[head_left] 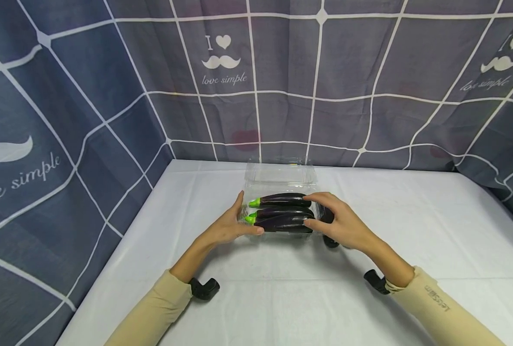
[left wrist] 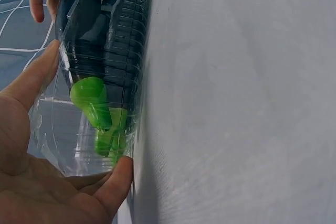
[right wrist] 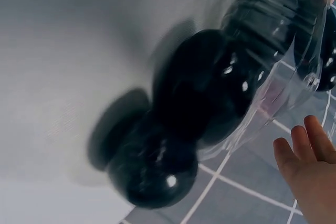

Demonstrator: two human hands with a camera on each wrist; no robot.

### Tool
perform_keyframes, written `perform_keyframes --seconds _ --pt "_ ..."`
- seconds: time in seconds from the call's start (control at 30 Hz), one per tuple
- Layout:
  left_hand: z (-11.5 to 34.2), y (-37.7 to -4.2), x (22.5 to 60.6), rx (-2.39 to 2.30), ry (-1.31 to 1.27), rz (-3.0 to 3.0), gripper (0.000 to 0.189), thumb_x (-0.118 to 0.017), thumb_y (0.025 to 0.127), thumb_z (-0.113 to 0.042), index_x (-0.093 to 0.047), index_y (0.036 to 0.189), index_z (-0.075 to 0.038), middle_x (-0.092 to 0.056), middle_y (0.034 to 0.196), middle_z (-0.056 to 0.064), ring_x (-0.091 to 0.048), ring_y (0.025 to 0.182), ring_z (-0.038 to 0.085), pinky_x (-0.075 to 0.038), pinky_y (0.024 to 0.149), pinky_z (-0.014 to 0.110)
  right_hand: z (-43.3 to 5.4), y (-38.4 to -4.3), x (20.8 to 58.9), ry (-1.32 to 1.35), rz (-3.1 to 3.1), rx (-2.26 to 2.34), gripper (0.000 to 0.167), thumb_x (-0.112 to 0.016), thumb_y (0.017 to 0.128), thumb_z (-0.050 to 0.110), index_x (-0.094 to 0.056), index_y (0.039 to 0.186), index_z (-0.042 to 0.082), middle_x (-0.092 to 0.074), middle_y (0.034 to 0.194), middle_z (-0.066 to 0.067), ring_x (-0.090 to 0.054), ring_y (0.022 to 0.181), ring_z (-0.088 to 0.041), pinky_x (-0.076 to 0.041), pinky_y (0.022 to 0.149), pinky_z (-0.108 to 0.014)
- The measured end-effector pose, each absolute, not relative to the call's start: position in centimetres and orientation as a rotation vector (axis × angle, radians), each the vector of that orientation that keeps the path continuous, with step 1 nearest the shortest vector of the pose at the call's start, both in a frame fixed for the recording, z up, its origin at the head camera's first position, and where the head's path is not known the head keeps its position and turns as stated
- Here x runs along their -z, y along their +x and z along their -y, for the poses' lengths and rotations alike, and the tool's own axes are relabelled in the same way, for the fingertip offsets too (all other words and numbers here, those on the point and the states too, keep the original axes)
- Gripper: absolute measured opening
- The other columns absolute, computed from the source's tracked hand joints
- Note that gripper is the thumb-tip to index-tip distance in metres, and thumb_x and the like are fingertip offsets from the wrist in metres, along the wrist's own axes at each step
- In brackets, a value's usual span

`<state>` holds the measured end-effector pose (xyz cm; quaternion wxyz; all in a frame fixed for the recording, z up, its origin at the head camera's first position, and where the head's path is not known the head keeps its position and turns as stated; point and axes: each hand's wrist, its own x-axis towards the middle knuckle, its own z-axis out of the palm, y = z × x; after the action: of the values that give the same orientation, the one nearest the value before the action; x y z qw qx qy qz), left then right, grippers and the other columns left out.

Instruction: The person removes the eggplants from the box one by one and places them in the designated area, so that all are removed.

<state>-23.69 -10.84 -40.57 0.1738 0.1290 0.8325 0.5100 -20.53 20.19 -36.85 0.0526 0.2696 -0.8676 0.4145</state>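
Three dark purple eggplants (head_left: pixel 284 223) with green caps lie side by side in a clear plastic container (left wrist: pixel 139 40), its lid (head_left: pixel 280 174) folded back. My left hand (head_left: pixel 226 226) grips the container's left end, thumb along the near side and fingers on the end. Over the right end is my right hand (head_left: pixel 343 223); its fingertips overlap the far eggplant and its thumb the near one in the head view. In the right wrist view its fingers (right wrist: pixel 302 140) are loosely bent. Just right of the container, partly beneath this hand, are dark glossy rounded things (right wrist: pixel 205 87) resembling eggplants.
A white cloth (head_left: pixel 274 298) covers the table. Patterned grey curtains (head_left: pixel 282 62) hang along the back and left sides. Black camera mounts (head_left: pixel 204 289) sit at both wrists, next to the beige sleeves (head_left: pixel 157 307).
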Motion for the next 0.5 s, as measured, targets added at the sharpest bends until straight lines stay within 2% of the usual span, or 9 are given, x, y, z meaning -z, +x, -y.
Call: perform_keyframes --seconds 0.5 --pt "10.8 -23.9 40.7 -1.493 0.356 -2.337 0.132 -0.087 0.073 -0.041 0.011 0.158 -0.018 -0.01 0.163 0.015 -0.015 0.147 0.028 -0.018 0.113 0.057 -17.3 -20.7 36.4 0.922 2.643 -1.179 0.047 -0.077 0.087 0.031 -0.064 0.13 0.016 -0.058 0.132 -0.002 -0.051 0.126 -0.023 -0.04 0.1 -0.049"
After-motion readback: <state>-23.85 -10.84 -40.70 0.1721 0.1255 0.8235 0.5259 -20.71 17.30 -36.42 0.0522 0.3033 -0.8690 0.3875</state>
